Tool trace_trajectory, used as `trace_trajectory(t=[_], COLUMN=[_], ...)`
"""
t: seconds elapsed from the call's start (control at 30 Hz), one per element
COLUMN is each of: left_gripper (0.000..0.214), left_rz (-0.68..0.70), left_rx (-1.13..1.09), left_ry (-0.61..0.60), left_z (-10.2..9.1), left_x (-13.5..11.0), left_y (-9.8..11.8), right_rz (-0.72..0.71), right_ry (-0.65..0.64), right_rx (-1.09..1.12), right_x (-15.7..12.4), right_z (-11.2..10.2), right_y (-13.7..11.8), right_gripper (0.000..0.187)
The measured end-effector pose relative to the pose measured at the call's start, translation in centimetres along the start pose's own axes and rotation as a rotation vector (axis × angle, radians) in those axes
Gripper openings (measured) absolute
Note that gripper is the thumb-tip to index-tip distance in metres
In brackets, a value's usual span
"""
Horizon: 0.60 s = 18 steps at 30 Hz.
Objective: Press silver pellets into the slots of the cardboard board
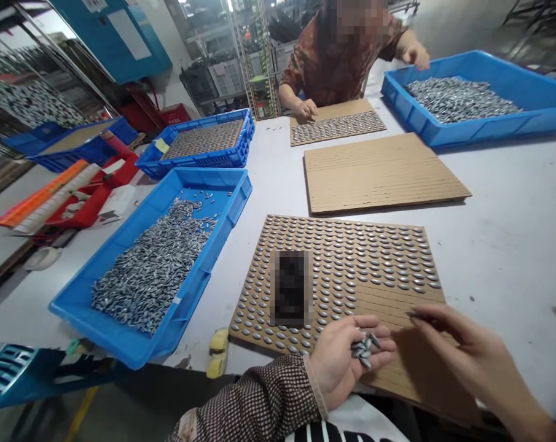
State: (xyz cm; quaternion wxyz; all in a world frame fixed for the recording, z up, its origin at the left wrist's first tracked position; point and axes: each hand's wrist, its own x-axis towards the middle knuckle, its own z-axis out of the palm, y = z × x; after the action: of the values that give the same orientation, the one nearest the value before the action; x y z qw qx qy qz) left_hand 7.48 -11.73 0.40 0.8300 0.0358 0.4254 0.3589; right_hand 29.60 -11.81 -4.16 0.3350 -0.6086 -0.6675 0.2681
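In the head view, my left hand (337, 362) lies palm up over the near edge of a slotted cardboard sheet (388, 307), cupping several small grey metal oval pieces (363, 350). At the sheet's right side, my right hand (462, 350) pinches one small dark piece (411, 313) between thumb and forefinger, just above the bare slots. Rows of shiny oval pieces (333, 245) stand in the slots across the sheet's far and left parts. On the left part rests a dark, blurred-out rectangular object (291, 288).
To the left, a blue tray (195, 313) holds a heap of loose metal pieces. Beyond my sheet lie stacked cardboard sheets (379, 172). A co-worker's hand (308, 109) touches another filled sheet (337, 127). A second blue tray (485, 132) stands far right; a yellow object (217, 353) sits near the front edge.
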Motion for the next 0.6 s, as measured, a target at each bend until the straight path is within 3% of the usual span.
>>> trace_trajectory(t=[0.23, 0.47, 0.6], left_gripper=[0.015, 0.012, 0.021], left_rz=[-0.041, -0.059, -0.056], left_rx=[0.117, 0.092, 0.070], left_ry=[0.001, 0.024, 0.026], left_z=[-0.7, -0.7, -0.7], left_x=[-0.2, -0.3, -0.2], left_y=[0.2, 0.0, -0.1], right_rz=[0.013, -0.097, -0.143], right_ry=[0.099, 0.052, 0.059], right_rx=[-0.129, -0.194, -0.247], right_x=[3.0, 4.2, 4.2], right_z=[-3.1, -2.7, -2.4], right_y=[4.5, 5.2, 5.5], right_gripper=[0.022, 0.022, 0.020])
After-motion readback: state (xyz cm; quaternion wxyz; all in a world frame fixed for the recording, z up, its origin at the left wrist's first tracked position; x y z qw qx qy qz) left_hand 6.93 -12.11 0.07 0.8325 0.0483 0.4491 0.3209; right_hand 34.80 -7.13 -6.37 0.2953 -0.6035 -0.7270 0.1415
